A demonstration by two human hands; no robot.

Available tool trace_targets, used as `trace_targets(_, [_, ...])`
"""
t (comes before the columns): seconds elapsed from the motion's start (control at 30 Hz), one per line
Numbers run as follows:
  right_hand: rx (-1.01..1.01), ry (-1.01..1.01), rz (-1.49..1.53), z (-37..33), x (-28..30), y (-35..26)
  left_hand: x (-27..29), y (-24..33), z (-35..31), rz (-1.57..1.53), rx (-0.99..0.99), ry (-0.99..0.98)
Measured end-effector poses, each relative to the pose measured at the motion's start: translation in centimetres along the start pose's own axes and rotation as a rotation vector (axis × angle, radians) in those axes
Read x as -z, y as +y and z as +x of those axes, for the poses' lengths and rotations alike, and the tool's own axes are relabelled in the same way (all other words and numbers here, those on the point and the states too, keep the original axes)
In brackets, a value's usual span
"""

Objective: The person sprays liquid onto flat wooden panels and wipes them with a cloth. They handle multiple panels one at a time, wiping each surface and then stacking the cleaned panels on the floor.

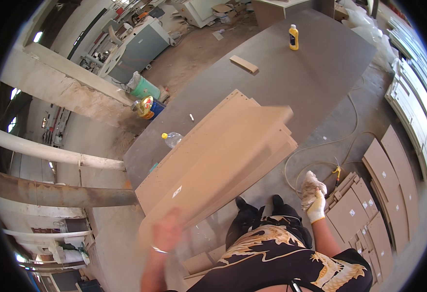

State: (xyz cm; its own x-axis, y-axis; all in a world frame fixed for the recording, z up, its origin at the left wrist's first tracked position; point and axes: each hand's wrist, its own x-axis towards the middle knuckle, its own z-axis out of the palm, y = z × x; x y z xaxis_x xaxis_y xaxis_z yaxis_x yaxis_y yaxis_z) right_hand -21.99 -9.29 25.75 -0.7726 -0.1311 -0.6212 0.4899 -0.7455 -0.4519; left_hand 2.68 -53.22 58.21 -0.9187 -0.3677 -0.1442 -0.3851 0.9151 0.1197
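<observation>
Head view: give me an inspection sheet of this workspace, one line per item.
Surface: large grey worktable, mostly bare at its far end.
Job's things: stack of tan fibreboard panels at the table's near end; the top one looks blurred.
Clutter: yellow glue bottle, small wood block, clear plastic bottle at the table's left edge.
Grippers: left hand bare, blurred, at the panels' near edge; right hand holds a crumpled white cloth or glove, clear of the panels.
Cables: pale hose or cord looped on the floor.
Surroundings: more cut panels laid on the floor at right; grey cabinet machine and paint cans at left.
</observation>
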Motion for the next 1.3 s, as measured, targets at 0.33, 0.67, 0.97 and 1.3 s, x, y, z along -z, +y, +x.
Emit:
trace_targets(0.33, [0.048,-0.058,0.18,-1.6,-10.3,3.0,-1.2,-22.1,31.9,0.083,0.469,0.437])
trace_targets(0.67, [1.283,-0.344,-1.693,-7.0,-21.2,12.3,-14.2,-17.9,31.7,0.007,0.291,0.215])
trace_targets(0.97, [1.306,-0.432,-2.023,-2.6,-26.5,10.1,-17.8,-11.6,12.5,-0.034,-0.019,0.133])
trace_targets(1.3, [0.883,-0.32,-1.777,15.6,-42.8,7.9,-17.3,-10.0,8.4,-0.174,-0.02,0.049])
